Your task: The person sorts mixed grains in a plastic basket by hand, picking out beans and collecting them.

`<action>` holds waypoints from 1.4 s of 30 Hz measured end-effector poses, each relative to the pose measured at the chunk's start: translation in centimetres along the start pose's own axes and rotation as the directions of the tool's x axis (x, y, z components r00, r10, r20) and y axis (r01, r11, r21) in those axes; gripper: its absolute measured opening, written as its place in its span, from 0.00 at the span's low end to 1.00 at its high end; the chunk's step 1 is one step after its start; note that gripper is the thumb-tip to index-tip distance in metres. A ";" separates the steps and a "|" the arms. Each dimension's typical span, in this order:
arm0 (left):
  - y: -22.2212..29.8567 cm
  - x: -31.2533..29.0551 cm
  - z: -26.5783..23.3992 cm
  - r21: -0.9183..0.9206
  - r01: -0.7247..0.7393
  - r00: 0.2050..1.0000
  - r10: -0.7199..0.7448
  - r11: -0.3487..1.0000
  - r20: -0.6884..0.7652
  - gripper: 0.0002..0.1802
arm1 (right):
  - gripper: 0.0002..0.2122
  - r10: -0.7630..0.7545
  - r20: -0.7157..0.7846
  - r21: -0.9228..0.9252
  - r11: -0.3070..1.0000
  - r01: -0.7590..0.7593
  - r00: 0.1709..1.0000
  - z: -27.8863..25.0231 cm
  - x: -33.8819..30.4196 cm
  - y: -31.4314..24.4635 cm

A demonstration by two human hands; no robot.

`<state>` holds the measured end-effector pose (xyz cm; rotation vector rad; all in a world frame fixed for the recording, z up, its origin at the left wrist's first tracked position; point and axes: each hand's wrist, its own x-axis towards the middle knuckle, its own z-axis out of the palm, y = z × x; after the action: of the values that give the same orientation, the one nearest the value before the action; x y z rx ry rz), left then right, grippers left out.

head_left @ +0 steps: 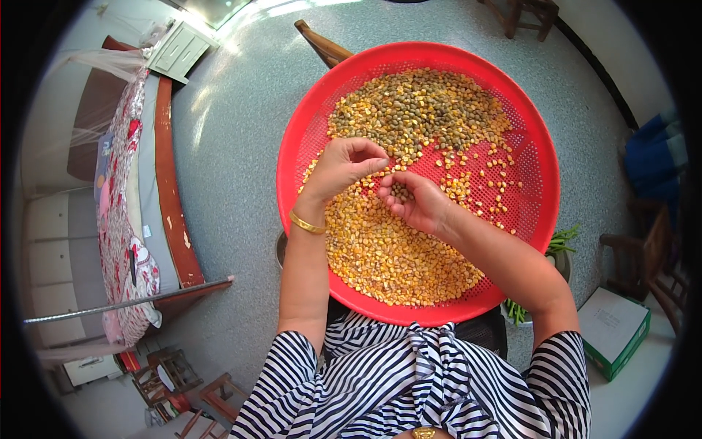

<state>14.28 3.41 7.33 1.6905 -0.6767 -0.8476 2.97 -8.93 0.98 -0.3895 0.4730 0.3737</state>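
Note:
A large round red perforated tray (541, 139) rests over my lap. Yellow corn kernels (395, 267) cover its near part. A heap of small greenish-brown peas (409, 95) mixed with corn fills the far part. Over the middle, my left hand (347, 168) is closed in a pinch, thumb against fingertips; what lies between them is too small to make out. Beside it on the right, my right hand (420, 205) is cupped, palm up, its fingers curled around several brown peas (399, 192). The two hands' fingertips are close together.
A wooden leg (322, 44) sticks out behind the tray. Green stalks (561, 240) lie in a metal bowl by its right edge. Further right are a green-and-white box (614, 329) and a wooden chair (636, 252). A bed (131, 205) stands at the left.

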 end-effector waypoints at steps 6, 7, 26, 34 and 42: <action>-2.0 0.5 0.3 0.595 -0.056 0.993 0.104 0.802 -0.047 0.06 | 0.11 0.078 -0.015 -0.155 0.985 -0.079 0.997 0.2 -0.3 0.1; -2.1 0.6 0.4 0.638 -0.073 0.994 0.108 0.766 -0.016 0.07 | 0.11 0.082 -0.019 -0.156 0.984 -0.084 0.996 0.2 -0.3 0.1; -0.6 -0.1 -0.8 0.294 -0.025 0.999 0.032 0.955 -0.020 0.06 | 0.11 0.072 -0.023 -0.094 0.993 -0.074 0.997 0.4 -0.5 0.2; -0.3 -0.3 -0.9 0.084 -0.024 1.000 0.025 0.996 -0.017 0.06 | 0.12 0.059 -0.042 -0.009 0.998 -0.060 0.997 0.5 -0.5 0.2; -1.7 0.7 0.1 0.655 -0.059 0.962 0.217 0.754 -0.163 0.06 | 0.11 0.061 -0.046 -0.077 0.995 -0.065 0.997 0.4 -0.5 0.2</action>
<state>14.61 3.26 5.57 2.2770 -0.9943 -0.2941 2.63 -8.74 1.50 -0.4605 0.5154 0.4464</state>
